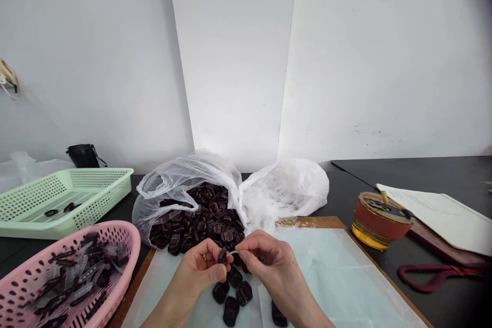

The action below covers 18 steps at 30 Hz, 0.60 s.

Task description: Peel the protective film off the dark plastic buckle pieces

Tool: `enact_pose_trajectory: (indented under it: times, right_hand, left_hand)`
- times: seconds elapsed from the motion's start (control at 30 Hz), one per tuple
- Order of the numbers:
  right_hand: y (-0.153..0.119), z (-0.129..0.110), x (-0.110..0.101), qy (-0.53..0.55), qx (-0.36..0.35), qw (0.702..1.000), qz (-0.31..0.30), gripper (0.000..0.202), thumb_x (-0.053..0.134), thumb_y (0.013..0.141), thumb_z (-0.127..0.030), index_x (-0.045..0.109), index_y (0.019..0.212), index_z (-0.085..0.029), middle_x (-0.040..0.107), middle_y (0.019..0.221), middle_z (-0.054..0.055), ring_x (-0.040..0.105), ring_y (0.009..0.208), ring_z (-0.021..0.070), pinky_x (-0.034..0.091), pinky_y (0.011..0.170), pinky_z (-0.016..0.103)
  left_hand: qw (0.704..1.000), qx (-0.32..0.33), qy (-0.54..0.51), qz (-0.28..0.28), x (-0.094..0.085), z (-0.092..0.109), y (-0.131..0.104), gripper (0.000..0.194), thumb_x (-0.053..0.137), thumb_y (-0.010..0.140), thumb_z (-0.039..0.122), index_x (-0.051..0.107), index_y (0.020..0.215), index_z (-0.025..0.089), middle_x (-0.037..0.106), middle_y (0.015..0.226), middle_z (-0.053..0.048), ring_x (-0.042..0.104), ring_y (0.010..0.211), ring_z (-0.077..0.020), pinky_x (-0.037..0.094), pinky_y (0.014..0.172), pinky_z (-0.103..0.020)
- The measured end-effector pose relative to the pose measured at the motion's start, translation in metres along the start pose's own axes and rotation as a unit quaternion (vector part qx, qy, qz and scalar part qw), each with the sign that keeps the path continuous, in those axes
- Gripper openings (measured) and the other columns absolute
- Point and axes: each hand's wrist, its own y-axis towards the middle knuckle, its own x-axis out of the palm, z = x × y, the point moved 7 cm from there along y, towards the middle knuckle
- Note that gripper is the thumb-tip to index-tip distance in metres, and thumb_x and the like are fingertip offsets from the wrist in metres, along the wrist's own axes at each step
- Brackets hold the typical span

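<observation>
My left hand (200,269) pinches a small dark brown plastic piece (222,254) between thumb and fingers. Against it, my right hand (272,261) grips a thin, clear plastic strip (232,253); whether the strip's tip sits inside the piece I cannot tell. Several glossy dark pieces (231,311) lie below the hands on a pale blue sheet (323,266). Just behind the hands, a clear plastic bag (203,164) lies open with a heap of the same dark pieces (209,210) spilling forward. To its right is a whitish bag (292,184) of translucent pieces.
On the left, a pink basket (132,241) holds dark pieces with clear strips. Behind it stand a green basket (103,200) with a few pieces and a black cup (82,155). Tape rolls (382,223), red-handled scissors (434,269) and a notebook (442,212) lie right.
</observation>
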Motion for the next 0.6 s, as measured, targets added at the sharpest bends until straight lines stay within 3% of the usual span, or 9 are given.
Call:
enact_pose_trajectory:
  times: [0.6]
  right_hand:
    - [-0.002,-0.011,0.004,-0.105,-0.062,0.992,-0.043,0.021,0.059,0.078,-0.009,0.077,0.076,-0.021,0.067,0.08,0.004,0.062,0.068,0.0145,0.045,0.058,0.023]
  left_hand:
    - [1.0,0.011,0.001,0.01,-0.001,0.001,0.001,0.038,0.089,0.061,0.039,0.06,0.069,0.016,0.066,0.081,0.0,0.049,0.069,-0.0109,0.036,0.063,-0.022]
